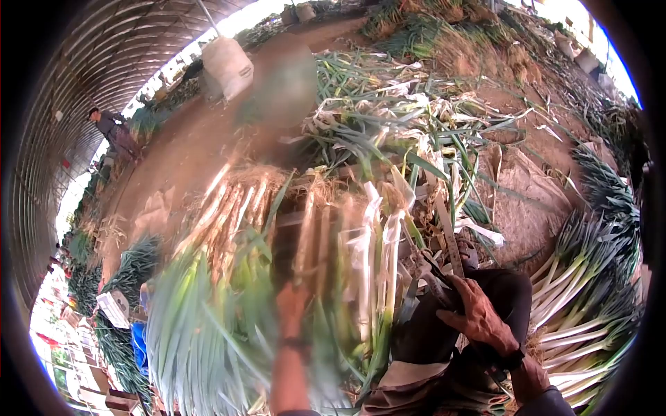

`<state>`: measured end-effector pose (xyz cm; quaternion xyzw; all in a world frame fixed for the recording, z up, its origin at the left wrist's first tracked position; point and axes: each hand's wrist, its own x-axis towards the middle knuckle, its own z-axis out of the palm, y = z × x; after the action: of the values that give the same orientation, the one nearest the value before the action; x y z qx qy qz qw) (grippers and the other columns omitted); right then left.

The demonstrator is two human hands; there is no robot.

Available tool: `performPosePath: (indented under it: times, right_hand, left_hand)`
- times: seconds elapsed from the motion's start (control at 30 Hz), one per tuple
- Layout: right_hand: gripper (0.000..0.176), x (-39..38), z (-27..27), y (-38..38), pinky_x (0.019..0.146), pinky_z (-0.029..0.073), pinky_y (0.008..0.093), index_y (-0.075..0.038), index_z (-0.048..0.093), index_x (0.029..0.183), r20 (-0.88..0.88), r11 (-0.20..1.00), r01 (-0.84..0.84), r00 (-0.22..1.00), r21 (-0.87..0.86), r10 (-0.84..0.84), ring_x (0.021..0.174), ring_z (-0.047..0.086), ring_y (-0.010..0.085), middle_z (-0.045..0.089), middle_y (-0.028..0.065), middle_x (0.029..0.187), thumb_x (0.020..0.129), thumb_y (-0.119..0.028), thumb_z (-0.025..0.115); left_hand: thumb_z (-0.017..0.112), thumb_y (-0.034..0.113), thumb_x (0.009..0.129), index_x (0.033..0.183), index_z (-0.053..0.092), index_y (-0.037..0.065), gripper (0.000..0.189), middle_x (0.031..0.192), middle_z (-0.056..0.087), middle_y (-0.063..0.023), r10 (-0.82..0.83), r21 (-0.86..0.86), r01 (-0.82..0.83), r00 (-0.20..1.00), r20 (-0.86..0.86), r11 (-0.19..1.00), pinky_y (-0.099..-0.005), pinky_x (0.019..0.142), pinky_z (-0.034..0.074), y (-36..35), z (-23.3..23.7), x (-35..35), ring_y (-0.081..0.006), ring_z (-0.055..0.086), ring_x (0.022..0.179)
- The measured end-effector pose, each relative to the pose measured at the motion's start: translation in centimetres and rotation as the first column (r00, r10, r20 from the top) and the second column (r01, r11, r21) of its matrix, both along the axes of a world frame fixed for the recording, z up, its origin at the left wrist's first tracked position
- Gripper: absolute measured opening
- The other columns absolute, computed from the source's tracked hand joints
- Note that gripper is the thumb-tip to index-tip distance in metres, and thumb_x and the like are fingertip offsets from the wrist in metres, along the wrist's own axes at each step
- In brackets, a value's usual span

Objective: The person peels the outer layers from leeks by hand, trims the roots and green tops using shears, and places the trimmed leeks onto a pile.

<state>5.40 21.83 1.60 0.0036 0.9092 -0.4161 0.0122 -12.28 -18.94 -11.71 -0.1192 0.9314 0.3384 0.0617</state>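
My left hand (293,302), smeared by motion, is closed round the stalk of an unpeeled leek (304,239), its roots pointing away from me. On its left lies a thick pile of leeks (201,305) with brown, soil-covered stalks and long green leaves. Peeled white leeks (366,256) stand to its right, near my knee. My right hand (480,317), wearing a dark wristband, is curled over my leg around a dark, narrow tool (444,286), whose kind I cannot tell. A flat metal strip (448,236) rises just beyond that hand.
Leaf and husk scraps (423,118) are heaped ahead. Clean white leeks (569,312) lie in rows at my right. A brown sack (531,197) is on the ground behind them. Farther off are a whitish sack (227,66) and another person (114,132) at the left.
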Motion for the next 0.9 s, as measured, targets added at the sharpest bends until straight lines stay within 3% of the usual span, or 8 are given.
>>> performPosePath:
  times: [0.13, 0.23, 0.33, 0.43, 0.63, 0.73, 0.9]
  right_hand:
    - [0.076, 0.1, -0.1, 0.3, 0.100, 0.043, 0.0460, -0.003, 0.042, 0.145, 0.003, 1.000, -0.005, 1.000, -0.007, 0.005, 0.116, 0.051, 0.0415, 0.054, 0.0241, 0.125, 0.084, -0.031, 0.076]
    - [0.075, 0.1, -0.5, 0.3, 0.100, 0.043, 0.0466, -0.002, 0.042, 0.145, -0.005, 1.000, -0.010, 1.000, 0.000, 0.010, 0.115, 0.051, 0.0414, 0.054, 0.0242, 0.125, 0.084, -0.032, 0.076]
    - [0.075, -0.1, -0.5, 0.1, 0.099, 0.044, 0.0471, -0.001, 0.043, 0.144, -0.039, 1.000, -0.020, 0.999, 0.018, 0.020, 0.114, 0.052, 0.0412, 0.055, 0.0241, 0.125, 0.083, -0.032, 0.075]
    - [0.074, -0.3, -0.8, 0.0, 0.098, 0.044, 0.0477, 0.000, 0.045, 0.142, -0.071, 0.998, -0.032, 0.997, 0.047, 0.036, 0.112, 0.052, 0.0416, 0.057, 0.0235, 0.123, 0.082, -0.031, 0.075]
    - [0.071, -0.5, 0.0, -0.4, 0.087, 0.049, 0.0480, 0.001, 0.051, 0.135, -0.244, 0.976, -0.035, 0.966, 0.213, 0.088, 0.103, 0.055, 0.0403, 0.060, 0.0207, 0.115, 0.073, -0.020, 0.080]
    - [0.070, -0.6, 0.8, -0.4, 0.081, 0.051, 0.0475, 0.000, 0.054, 0.131, -0.288, 0.958, -0.059, 0.947, 0.281, 0.143, 0.098, 0.057, 0.0391, 0.060, 0.0194, 0.111, 0.070, -0.019, 0.081]
    - [0.069, -0.2, 2.5, -0.1, 0.083, 0.053, 0.0455, 0.000, 0.056, 0.129, -0.216, 0.948, -0.187, 0.945, 0.256, 0.245, 0.100, 0.059, 0.0379, 0.061, 0.0182, 0.111, 0.069, -0.024, 0.083]
  left_hand:
    - [0.064, 0.028, 0.091, 0.127, 0.057, -0.008, 0.051, 0.113, 0.068, -0.0281, -0.051, -0.248, 0.059, 0.998, 0.038, 0.967, -0.0469, 0.092, 0.049, -1.5, -1.5, -0.5, -0.0459, 0.064, 0.106]
    - [0.064, 0.029, 0.091, 0.128, 0.058, -0.004, 0.050, 0.115, 0.067, -0.0269, -0.007, -0.143, 0.006, 1.000, -0.005, 0.990, -0.0503, 0.093, 0.048, -1.3, -0.9, 0.0, -0.0458, 0.062, 0.108]
    - [0.066, 0.033, 0.091, 0.132, 0.055, -0.001, 0.054, 0.121, 0.064, -0.0267, -0.168, -0.229, 0.105, 0.948, -0.272, 0.968, -0.0525, 0.093, 0.048, 1.0, 0.2, 0.9, -0.0444, 0.061, 0.113]
    - [0.066, 0.036, 0.091, 0.139, 0.049, 0.004, 0.061, 0.128, 0.059, -0.0250, -0.434, -0.388, 0.293, 0.831, -0.348, 0.874, -0.0529, 0.093, 0.049, 4.7, 0.9, 1.1, -0.0440, 0.060, 0.114]
    - [0.068, 0.033, 0.091, 0.150, 0.034, 0.009, 0.073, 0.129, 0.057, -0.0231, -0.481, -0.411, 0.342, 0.821, -0.306, 0.845, -0.0515, 0.085, 0.053, 11.0, -2.3, 1.6, -0.0414, 0.063, 0.100]
    - [0.065, 0.038, 0.091, 0.143, 0.038, 0.003, 0.068, 0.119, 0.060, -0.0245, -0.429, -0.318, 0.341, 0.862, -0.269, 0.885, -0.0497, 0.079, 0.055, 11.6, -4.6, 1.2, -0.0392, 0.064, 0.095]
    - [0.068, 0.029, 0.090, 0.154, 0.027, 0.009, 0.079, 0.126, 0.060, -0.0287, -0.363, -0.043, 0.360, 0.925, -0.116, 0.932, -0.0472, 0.080, 0.057, 11.5, -5.1, 0.5, -0.0323, 0.067, 0.094]
